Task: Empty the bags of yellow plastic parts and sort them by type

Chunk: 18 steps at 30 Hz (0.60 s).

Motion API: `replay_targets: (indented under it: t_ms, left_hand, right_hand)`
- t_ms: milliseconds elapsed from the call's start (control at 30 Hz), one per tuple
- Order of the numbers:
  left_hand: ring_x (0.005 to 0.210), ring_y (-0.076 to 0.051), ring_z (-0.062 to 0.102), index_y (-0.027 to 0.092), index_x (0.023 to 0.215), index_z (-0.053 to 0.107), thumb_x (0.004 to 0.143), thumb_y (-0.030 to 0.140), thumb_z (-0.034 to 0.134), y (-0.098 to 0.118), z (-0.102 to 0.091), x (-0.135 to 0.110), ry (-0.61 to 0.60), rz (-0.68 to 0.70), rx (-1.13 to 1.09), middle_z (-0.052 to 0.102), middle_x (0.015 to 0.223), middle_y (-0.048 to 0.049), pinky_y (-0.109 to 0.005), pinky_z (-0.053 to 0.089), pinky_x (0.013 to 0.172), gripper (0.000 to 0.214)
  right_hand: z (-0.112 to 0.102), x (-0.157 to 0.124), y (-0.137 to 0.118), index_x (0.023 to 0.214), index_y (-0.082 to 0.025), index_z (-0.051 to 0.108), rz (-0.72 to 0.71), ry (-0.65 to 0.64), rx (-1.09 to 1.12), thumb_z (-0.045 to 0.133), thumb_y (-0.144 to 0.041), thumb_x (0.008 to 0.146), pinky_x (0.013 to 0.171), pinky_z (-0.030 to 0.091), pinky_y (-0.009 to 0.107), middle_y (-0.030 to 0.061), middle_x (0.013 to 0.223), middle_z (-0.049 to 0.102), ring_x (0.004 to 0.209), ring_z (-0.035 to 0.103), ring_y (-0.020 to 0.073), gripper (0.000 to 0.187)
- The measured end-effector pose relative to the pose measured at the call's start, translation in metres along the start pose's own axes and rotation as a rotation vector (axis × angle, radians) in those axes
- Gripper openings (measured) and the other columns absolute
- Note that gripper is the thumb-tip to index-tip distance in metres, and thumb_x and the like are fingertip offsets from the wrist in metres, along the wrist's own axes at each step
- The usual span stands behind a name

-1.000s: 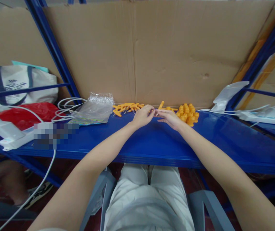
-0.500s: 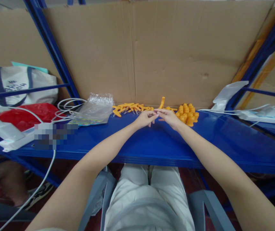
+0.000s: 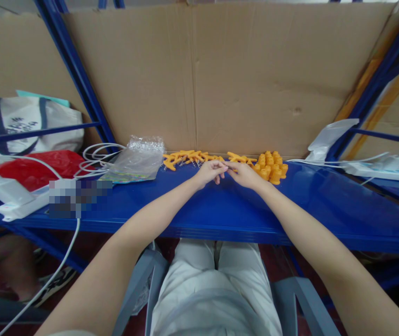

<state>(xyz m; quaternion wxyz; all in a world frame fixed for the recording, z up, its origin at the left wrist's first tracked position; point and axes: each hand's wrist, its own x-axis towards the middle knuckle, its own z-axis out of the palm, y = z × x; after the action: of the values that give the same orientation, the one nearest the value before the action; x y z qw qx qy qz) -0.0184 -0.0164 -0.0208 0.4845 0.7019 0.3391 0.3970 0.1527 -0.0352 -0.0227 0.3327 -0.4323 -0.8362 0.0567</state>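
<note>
My left hand (image 3: 210, 172) and my right hand (image 3: 244, 174) meet over the blue table, fingertips pinched close together. What they pinch is too small and covered to make out; a sliver of orange shows beneath the right fingers. Right behind the hands lie orange branching plastic pieces (image 3: 239, 157). To the left is a loose row of similar orange pieces (image 3: 185, 155) with small shiny bits among them. A cluster of short orange cup-like parts (image 3: 271, 166) stands beside my right wrist.
A clear plastic bag (image 3: 140, 158) lies left of the orange row. Further left are white cables, a power strip (image 3: 28, 205), a red bag (image 3: 52, 163) and a cloth tote (image 3: 35, 123). A cardboard panel (image 3: 192, 79) closes off the back; more cables run at the right.
An orange piece that stuck up above my hands is no longer upright there. Orange now shows lower, behind and under the right fingers. My right hand has turned slightly downward.
</note>
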Motion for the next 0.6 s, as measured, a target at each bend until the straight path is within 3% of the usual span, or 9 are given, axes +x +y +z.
replay_targets:
  t_ms: [233, 333, 600]
  left_hand:
    - [0.035, -0.006, 0.049, 0.015, 0.074, 0.059, 0.092, 0.014, 0.06, 0.006, 0.001, -0.002, 0.093, -0.073, -0.099, 0.061, 0.054, 0.0042, -0.017, 0.04, 0.04, 0.018]
    - [0.034, -0.004, 0.047, 0.016, 0.075, 0.059, 0.093, 0.016, 0.06, 0.004, -0.003, 0.002, 0.174, -0.049, -0.078, 0.061, 0.055, 0.0047, -0.016, 0.038, 0.039, 0.018]
    - [0.033, -0.003, 0.042, 0.017, 0.07, 0.054, 0.091, 0.02, 0.062, -0.016, -0.032, 0.019, 0.408, -0.018, 0.045, 0.059, 0.056, 0.0059, -0.016, 0.036, 0.038, 0.022]
  right_hand:
    - [-0.005, 0.001, 0.001, 0.14, -0.02, 0.062, 0.012, 0.043, -0.168, 0.051, -0.015, 0.091, 0.111, 0.045, 0.045, 0.0104, 0.138, 0.065, 0.129, 0.061, 0.025, 0.05]
    - [-0.008, 0.0, 0.001, 0.137, -0.023, 0.065, 0.045, 0.054, -0.239, 0.052, -0.018, 0.092, 0.11, 0.046, 0.046, 0.0089, 0.135, 0.068, 0.127, 0.062, 0.027, 0.047]
    - [-0.015, -0.002, 0.003, 0.119, -0.028, 0.076, 0.16, 0.059, -0.388, 0.052, -0.023, 0.094, 0.105, 0.049, 0.047, 0.0057, 0.121, 0.075, 0.119, 0.067, 0.0281, 0.035]
